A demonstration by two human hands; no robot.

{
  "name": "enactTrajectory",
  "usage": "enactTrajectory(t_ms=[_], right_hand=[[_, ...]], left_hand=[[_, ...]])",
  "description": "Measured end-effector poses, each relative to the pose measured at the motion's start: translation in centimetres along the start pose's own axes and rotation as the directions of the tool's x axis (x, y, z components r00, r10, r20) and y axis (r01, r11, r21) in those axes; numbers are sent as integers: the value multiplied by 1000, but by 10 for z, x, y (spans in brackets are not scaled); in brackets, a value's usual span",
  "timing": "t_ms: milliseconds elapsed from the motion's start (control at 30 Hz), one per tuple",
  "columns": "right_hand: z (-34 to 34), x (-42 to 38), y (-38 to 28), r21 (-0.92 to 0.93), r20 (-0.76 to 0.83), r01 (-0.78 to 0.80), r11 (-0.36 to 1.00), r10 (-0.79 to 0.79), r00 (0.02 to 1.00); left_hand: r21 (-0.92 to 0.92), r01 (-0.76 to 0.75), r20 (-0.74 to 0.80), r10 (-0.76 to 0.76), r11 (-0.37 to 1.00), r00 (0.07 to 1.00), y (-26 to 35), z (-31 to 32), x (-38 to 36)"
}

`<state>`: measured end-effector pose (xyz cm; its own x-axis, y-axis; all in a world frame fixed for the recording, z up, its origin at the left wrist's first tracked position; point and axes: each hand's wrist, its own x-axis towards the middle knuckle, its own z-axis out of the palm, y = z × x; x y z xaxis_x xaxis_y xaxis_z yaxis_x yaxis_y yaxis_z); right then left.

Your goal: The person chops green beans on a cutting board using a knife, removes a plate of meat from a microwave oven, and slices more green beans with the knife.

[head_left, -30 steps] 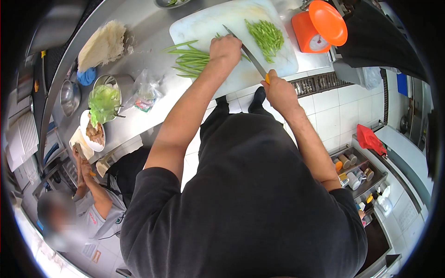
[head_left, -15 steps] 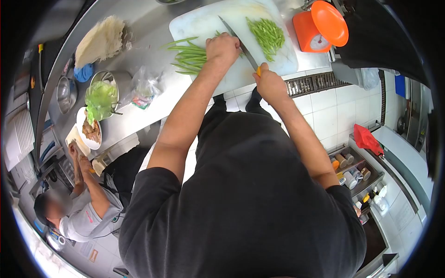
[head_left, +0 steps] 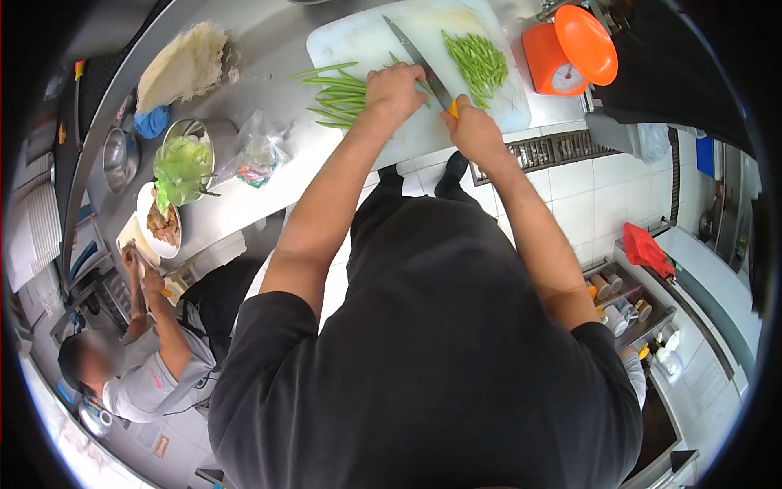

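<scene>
My right hand (head_left: 476, 132) grips the yellow handle of a kitchen knife (head_left: 418, 59), whose long blade points up and left across a white cutting board (head_left: 358, 45). Beside the blade, my left hand (head_left: 395, 91) is closed with its fingers curled down on green beans on the board; its fingertips are partly hidden. To the left of that hand lie long whole green beans (head_left: 338, 98), some reaching past the board's edge. A heap of cut green bean pieces (head_left: 477, 65) is on the board to the right of the knife.
An orange kitchen scale (head_left: 555, 65) stands right of the board. To the left on the steel counter are pale dry noodles (head_left: 183, 65), a plastic bag (head_left: 262, 155), a metal pot (head_left: 220, 143) with lettuce (head_left: 181, 169), and a plate of meat (head_left: 165, 224). A co-worker (head_left: 167, 359) handles a knife at lower left.
The knife stays in my right hand, with its handle slightly higher and closer to my left hand. The whole view has shifted a little, moving the board and scale slightly rightward.
</scene>
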<state>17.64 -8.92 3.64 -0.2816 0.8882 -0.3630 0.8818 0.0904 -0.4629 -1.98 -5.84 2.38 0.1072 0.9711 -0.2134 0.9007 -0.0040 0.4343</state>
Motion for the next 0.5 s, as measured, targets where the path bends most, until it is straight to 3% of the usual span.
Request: enactTrajectory(t_ms=[100,200,300,500], right_hand=[[-13,-3,4,-13,25,13,1000,-13,1000],[-15,-12,9,-6,38,-13,1000,13,999],[-19,-22,9,-41,30,-42,998,43,999],[-30,-30,6,-112,32,17,994,-14,999]], left_hand=[[-68,5,104,2,998,995,-7,-9,-5],[-87,-98,-89,90,991,992,-11,-8,-4],[25,-175,-202,176,984,963,-17,-5,11],[-103,-221,-172,201,970,964,-25,4,15]])
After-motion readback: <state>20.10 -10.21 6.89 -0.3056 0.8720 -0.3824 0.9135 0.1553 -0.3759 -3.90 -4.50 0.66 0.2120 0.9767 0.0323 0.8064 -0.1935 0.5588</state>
